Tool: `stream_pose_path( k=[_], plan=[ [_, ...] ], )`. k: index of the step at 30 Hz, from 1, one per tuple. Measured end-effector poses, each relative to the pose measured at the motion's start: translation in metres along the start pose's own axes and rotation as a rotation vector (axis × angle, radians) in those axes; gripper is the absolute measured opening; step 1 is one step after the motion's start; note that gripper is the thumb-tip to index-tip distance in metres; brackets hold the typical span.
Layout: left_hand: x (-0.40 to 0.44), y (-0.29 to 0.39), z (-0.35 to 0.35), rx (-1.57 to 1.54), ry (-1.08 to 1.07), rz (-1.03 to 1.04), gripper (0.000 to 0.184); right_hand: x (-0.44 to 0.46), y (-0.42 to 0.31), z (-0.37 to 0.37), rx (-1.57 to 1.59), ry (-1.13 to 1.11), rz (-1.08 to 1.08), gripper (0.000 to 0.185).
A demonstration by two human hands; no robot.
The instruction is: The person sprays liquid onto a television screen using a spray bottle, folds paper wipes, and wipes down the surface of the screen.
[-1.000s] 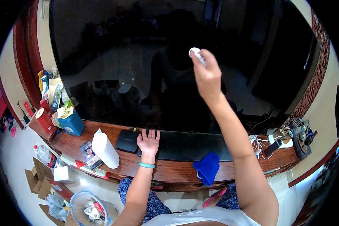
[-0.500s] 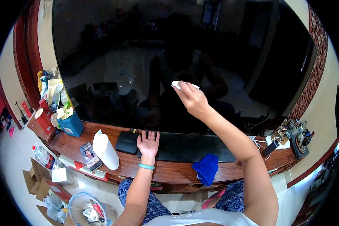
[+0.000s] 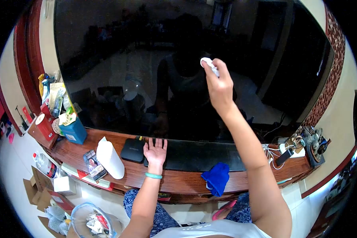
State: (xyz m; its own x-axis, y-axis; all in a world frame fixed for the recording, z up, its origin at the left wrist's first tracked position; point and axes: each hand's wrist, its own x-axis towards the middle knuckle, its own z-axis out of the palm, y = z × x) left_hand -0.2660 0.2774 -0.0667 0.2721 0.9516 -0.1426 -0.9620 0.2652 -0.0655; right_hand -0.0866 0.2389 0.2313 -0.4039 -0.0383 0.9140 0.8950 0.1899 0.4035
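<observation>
My right hand [image 3: 220, 85] is raised in front of the large black television screen [image 3: 119, 51], its fingers closed on a wad of white paper towel [image 3: 208, 65]. The wad is at the glass; the frame does not settle whether it touches. Palm up with fingers stretched out, my left hand [image 3: 155, 151] lies at the foot of the screen, holding nothing. Beside it are a small black box [image 3: 132, 150] and a long dark panel [image 3: 198, 155]. A white paper roll [image 3: 110, 159] leans further left. A blue cloth [image 3: 217, 178] hangs over the front edge of the wooden cabinet [image 3: 182, 183].
A phone [image 3: 94, 166] lies left of the roll. A blue box [image 3: 73, 131] and packets crowd the cabinet's left end. White cables [image 3: 270, 152] and an ornament [image 3: 314, 144] occupy the right end. Below stand a lined bin [image 3: 77, 222], cardboard boxes [image 3: 41, 182] and a bottle [image 3: 45, 163].
My right hand has moved up and to the right across the screen with the paper towel. My left hand stays in the same place.
</observation>
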Motion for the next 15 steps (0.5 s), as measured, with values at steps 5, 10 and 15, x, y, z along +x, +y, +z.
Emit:
stream_pose_path(
  k=[5, 10, 15],
  plan=[
    [0.001, 0.000, 0.002, -0.012, -0.018, 0.007, 0.060, -0.072, -0.063, 0.037, 0.394, -0.259, -0.120, 0.024],
    [-0.003, -0.002, 0.011, 0.033, 0.086, 0.042, 0.055, -0.064, -0.071, 0.044, 0.326, -0.421, -0.505, 0.024],
    [-0.002, -0.002, 0.006, -0.031, 0.008, -0.006, 0.060, 0.047, -0.026, 0.035, 0.112, -0.074, -0.281, 0.026]
  ],
)
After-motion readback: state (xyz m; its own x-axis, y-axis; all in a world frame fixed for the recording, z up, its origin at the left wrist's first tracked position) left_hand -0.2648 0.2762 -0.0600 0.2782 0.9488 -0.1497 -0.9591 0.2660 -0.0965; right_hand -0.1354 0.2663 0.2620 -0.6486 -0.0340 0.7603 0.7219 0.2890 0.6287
